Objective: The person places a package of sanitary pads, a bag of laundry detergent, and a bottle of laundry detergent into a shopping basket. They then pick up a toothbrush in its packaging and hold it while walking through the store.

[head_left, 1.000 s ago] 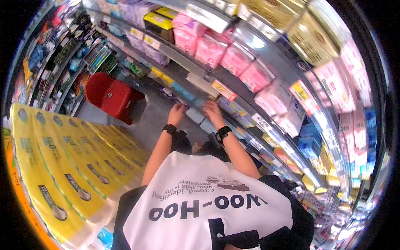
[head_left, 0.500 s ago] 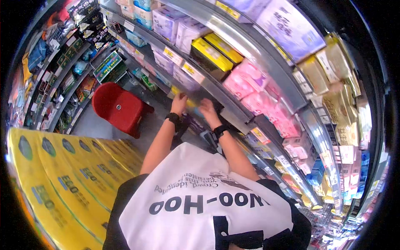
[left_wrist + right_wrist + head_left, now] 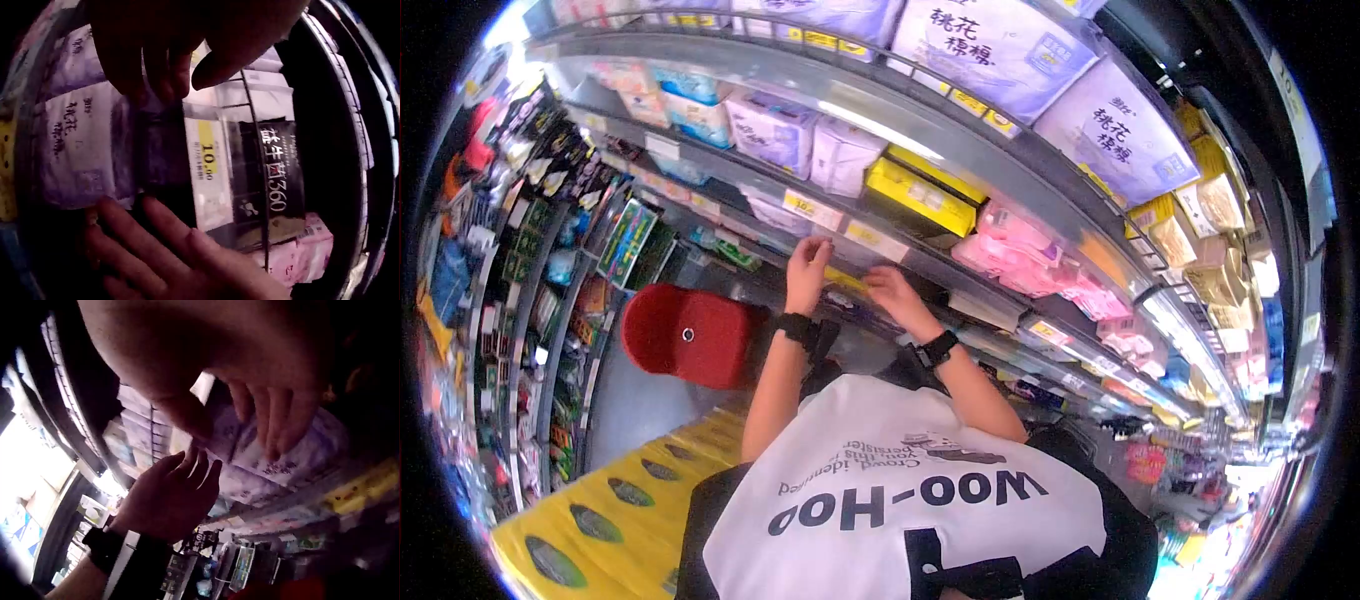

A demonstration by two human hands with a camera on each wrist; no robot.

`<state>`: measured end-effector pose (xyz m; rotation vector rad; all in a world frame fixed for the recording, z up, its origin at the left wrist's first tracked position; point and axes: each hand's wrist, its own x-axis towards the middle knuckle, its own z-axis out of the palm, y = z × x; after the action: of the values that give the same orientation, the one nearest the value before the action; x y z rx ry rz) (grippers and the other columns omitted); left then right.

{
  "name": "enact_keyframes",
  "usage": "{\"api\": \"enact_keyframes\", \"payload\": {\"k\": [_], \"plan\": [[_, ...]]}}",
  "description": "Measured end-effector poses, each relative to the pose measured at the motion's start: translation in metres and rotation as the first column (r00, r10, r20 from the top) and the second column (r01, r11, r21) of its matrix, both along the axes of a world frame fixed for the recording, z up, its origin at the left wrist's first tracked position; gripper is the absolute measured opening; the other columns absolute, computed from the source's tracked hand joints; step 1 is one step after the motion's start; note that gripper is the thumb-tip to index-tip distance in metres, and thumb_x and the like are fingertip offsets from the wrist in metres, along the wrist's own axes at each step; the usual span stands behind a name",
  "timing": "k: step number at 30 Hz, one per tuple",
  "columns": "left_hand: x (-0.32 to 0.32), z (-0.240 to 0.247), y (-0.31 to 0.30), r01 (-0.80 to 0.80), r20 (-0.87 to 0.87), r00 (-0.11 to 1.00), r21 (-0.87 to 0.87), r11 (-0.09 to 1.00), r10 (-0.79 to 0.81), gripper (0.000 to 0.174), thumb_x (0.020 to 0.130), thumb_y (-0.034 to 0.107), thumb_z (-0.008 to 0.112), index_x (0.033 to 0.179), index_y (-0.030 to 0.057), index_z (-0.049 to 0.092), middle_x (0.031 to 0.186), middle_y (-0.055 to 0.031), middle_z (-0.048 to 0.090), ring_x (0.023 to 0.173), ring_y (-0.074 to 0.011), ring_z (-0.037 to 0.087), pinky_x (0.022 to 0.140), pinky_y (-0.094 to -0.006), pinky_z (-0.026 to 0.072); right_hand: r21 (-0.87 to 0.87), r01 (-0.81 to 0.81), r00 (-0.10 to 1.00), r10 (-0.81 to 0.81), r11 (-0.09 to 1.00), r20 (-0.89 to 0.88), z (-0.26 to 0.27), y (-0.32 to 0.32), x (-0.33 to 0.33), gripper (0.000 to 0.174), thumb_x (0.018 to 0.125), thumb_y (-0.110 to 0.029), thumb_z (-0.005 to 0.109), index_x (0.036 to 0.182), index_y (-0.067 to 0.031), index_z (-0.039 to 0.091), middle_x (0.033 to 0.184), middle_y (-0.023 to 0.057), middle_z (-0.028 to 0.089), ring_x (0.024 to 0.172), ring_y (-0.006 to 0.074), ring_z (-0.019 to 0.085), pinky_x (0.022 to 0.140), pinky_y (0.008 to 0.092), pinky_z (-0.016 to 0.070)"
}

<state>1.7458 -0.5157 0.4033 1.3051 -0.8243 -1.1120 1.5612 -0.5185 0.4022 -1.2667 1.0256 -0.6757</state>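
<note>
Lilac packs (image 3: pixel 84 125) with dark lettering sit side by side, shelved.

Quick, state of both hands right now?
Left hand: open, fingers loosely bent, nothing visible in its grasp.
Right hand: open, nothing visible in its grasp.

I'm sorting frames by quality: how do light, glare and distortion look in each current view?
Head: fisheye bends the shelf edge into a curve, corners go black, and glare washes out the lower right; left wrist: dim, left hand in deep shadow, though 10.00 on the price tag is legible; right wrist: left side overexposed, right hand shadowed, yellow packaging blurred.
</note>
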Motion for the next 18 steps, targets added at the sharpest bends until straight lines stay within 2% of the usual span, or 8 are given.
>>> {"api": "enact_keyframes", "payload": {"k": [1, 3, 5, 7, 13, 15, 16, 18], "plan": [[-0.004, 0.009, 0.0, 0.026, -0.006, 1.0, 0.0, 1.0, -0.026, 0.019, 0.086, 0.017, 0.051, 0.096, 0.0014, 0.054, 0.091, -0.0024, 0.057, 0.082, -0.0108, 0.051, 0.073, -0.0231, 0.0391, 0.089, -0.136, 0.99, 0.133, 0.987, 0.036, 0.027, 0.005, -0.002, 0.037, 0.083, -0.009, 0.053, 0.115, -0.003, 0.037, 0.108, 0.0101, 0.049, 0.098, 0.016, 0.05, 0.08, 0.0282, 0.0438], [-0.009, 0.021, -0.002, 0.014, -0.025, 0.999, -0.183, 0.983, -0.019, 0.016, 0.085, 0.013, 0.051, 0.097, 0.0019, 0.054, 0.092, -0.0022, 0.057, 0.083, -0.0104, 0.05, 0.074, -0.0221, 0.0388, 0.147, -0.144, 0.989, 0.14, 0.979, 0.036, 0.055, 0.01, -0.009, 0.035, 0.085, -0.009, 0.05, 0.117, -0.0042, 0.036, 0.109, 0.0091, 0.05, 0.101, 0.0158, 0.05, 0.082, 0.0274, 0.0427], [-0.01, 0.034, -0.008, 0.061, 0.036, 0.998, -0.214, 0.975, -0.054, 0.018, 0.085, 0.011, 0.052, 0.101, 0.0024, 0.052, 0.097, -0.0028, 0.055, 0.087, -0.0106, 0.05, 0.075, -0.0223, 0.0389, -0.153, -0.015, 0.993, 0.033, 0.988, 0.114, 0.065, 0.009, -0.014, 0.035, 0.085, -0.009, 0.05, 0.116, -0.0045, 0.036, 0.111, 0.0087, 0.049, 0.1, 0.0164, 0.05, 0.083, 0.0273, 0.0415], [-0.015, 0.052, -0.012, 0.023, 0.073, 0.997, -0.313, 0.949, 0.0, 0.022, 0.083, 0.01, 0.053, 0.103, 0.002, 0.051, 0.103, -0.0067, 0.052, 0.091, -0.0135, 0.049, 0.076, -0.0257, 0.0404, -0.255, 0.225, 0.97, -0.191, 0.94, 0.15, 0.082, 0.01, -0.017, 0.038, 0.084, -0.005, 0.048, 0.118, -0.0042, 0.033, 0.114, 0.0092, 0.046, 0.101, 0.0177, 0.05, 0.084, 0.0284, 0.0406], [-0.012, 0.074, -0.014, 0.137, 0.442, 0.897, -0.311, 0.941, 0.016, 0.035, 0.081, 0.012, 0.054, 0.115, 0.0052, 0.047, 0.097, -0.0051, 0.05, 0.084, -0.0147, 0.048, 0.074, -0.026, 0.0403, -0.299, 0.296, 0.949, -0.315, 0.907, -0.02, 0.109, 0.028, -0.007, 0.047, 0.082, 0.002, 0.047, 0.122, -0.0058, 0.025, 0.102, 0.0103, 0.049, 0.08, 0.0167, 0.056, 0.07, 0.0259, 0.0456], [-0.012, 0.087, -0.012, 0.12, 0.558, 0.824, -0.341, 0.932, 0.098, 0.038, 0.081, 0.013, 0.054, 0.118, 0.006, 0.046, 0.095, -0.0058, 0.048, 0.083, -0.0159, 0.046, 0.075, -0.0271, 0.039, -0.317, 0.417, 0.908, -0.376, 0.852, 0.185, 0.104, 0.028, -0.008, 0.054, 0.082, 0.003, 0.047, 0.126, -0.0067, 0.017, 0.098, 0.0105, 0.049, 0.071, 0.0151, 0.056, 0.063, 0.0256, 0.0465], [-0.014, 0.098, -0.012, 0.155, 0.488, 0.872, -0.312, 0.937, 0.018, 0.044, 0.078, 0.01, 0.054, 0.121, 0.0059, 0.043, 0.102, -0.0131, 0.044, 0.094, -0.0238, 0.043, 0.085, -0.0331, 0.0338, -0.314, 0.436, 0.899, -0.395, 0.844, 0.187, 0.105, 0.029, -0.006, 0.054, 0.082, 0.003, 0.047, 0.126, -0.0067, 0.017, 0.098, 0.0105, 0.049, 0.071, 0.0151, 0.056, 0.063, 0.0256, 0.0465], [-0.019, 0.097, -0.019, 0.189, 0.555, 0.832, -0.319, 0.929, 0.021, 0.046, 0.078, 0.012, 0.055, 0.122, 0.0055, 0.042, 0.103, -0.0141, 0.043, 0.095, -0.0255, 0.042, 0.087, -0.0346, 0.0323, -0.244, 0.497, 0.855, -0.422, 0.833, 0.3, 0.113, 0.029, -0.001, 0.064, 0.082, 0.003, 0.046, 0.131, -0.0079, 0.006, 0.096, 0.0105, 0.051, 0.068, 0.0144, 0.055, 0.06, 0.0248, 0.0463]]}}
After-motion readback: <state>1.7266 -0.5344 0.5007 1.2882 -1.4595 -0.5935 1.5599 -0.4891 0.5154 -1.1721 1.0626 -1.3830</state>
